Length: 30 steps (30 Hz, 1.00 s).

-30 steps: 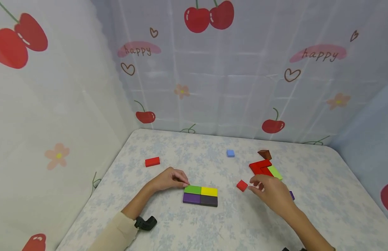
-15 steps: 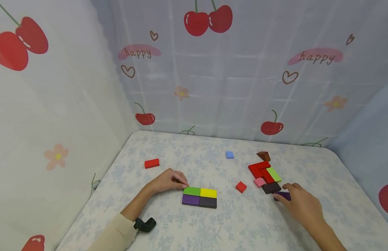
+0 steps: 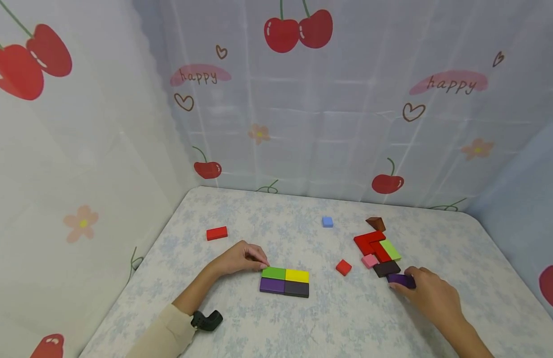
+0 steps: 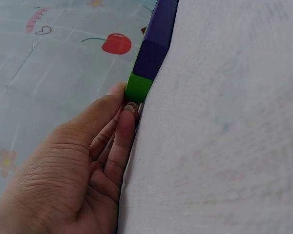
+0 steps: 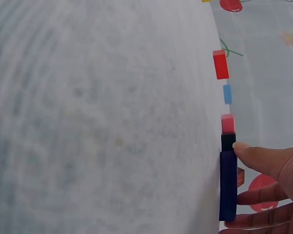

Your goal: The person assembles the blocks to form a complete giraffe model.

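Observation:
Green (image 3: 274, 272), yellow (image 3: 297, 276), purple (image 3: 272, 285) and black (image 3: 296, 289) blocks lie edge to edge as a flat rectangle. My left hand (image 3: 245, 257) pinches the green block's back left corner with thumb and fingertips; the left wrist view puts the thumb (image 4: 118, 90) right against its green end (image 4: 138, 87). Over on the right, my right hand (image 3: 433, 293) grips a second purple block (image 3: 401, 281) between thumb and fingers. That block sits just in front of another black block (image 3: 386, 269), close to it in the right wrist view.
Beyond the right hand lie a red L-shaped group (image 3: 368, 242), a light green block (image 3: 390, 249), a pink block (image 3: 370, 261) and a brown wedge (image 3: 376, 223). A red cube (image 3: 343, 267), a blue block (image 3: 327, 222) and a red bar (image 3: 217, 233) lie apart on the table (image 3: 240, 328).
My right hand has moved right, from beside the red cube to the purple block, and has taken hold of it. The left hand stays at the green block.

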Tool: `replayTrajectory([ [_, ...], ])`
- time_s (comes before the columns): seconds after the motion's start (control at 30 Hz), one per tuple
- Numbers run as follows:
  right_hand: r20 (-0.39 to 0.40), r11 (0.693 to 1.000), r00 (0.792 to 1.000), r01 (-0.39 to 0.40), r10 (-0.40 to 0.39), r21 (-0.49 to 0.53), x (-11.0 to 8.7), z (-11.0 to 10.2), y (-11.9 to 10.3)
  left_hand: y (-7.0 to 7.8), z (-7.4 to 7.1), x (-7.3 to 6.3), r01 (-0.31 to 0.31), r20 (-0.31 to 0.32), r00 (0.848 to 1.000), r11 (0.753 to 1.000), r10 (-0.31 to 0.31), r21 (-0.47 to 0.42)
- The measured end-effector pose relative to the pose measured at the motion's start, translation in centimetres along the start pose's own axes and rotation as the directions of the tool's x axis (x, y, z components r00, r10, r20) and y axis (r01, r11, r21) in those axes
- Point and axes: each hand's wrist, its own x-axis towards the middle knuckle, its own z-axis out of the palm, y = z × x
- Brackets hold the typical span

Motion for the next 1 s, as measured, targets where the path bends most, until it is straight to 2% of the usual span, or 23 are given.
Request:
replayTrajectory([
  [0.23, -0.037, 1.0, 0.999, 0.025, -0.024, 0.016, -0.2, 0.3, -0.2, 0.1, 0.1, 0.0, 0.015, 0.003, 1.0, 1.0, -0.015, -0.002],
  [0.47, 0.006, 0.999, 1.0, 0.004, -0.004, 0.05, 0.2, 0.1, -0.4, 0.2, 0.1, 0.1, 0.006, 0.003, 1.0, 1.0, -0.006, 0.0],
  [0.53, -0.018, 0.999, 1.0, 0.007, -0.006, 0.05, -0.1, -0.1, -0.4, 0.2, 0.1, 0.1, 0.004, 0.006, 1.0, 1.0, -0.004, 0.001],
  [0.67, -0.126, 0.997, 0.991, 0.056, -0.05, 0.047, -0.9, -0.6, -0.7, 0.4, -0.1, 0.2, 0.004, 0.006, 1.0, 1.0, -0.004, -0.002],
  [0.77, -0.169, 0.991, 0.981, 0.107, -0.093, 0.078, -1.4, -1.0, -1.4, 0.5, -0.2, 0.2, 0.001, -0.001, 1.0, 1.0, -0.001, -0.004],
  [1.0, -0.154, 0.971, 0.977, 0.172, -0.147, 0.164, -2.6, -1.7, -4.7, 0.4, -0.1, 0.1, -0.024, 0.014, 1.0, 1.0, 0.024, -0.015],
])
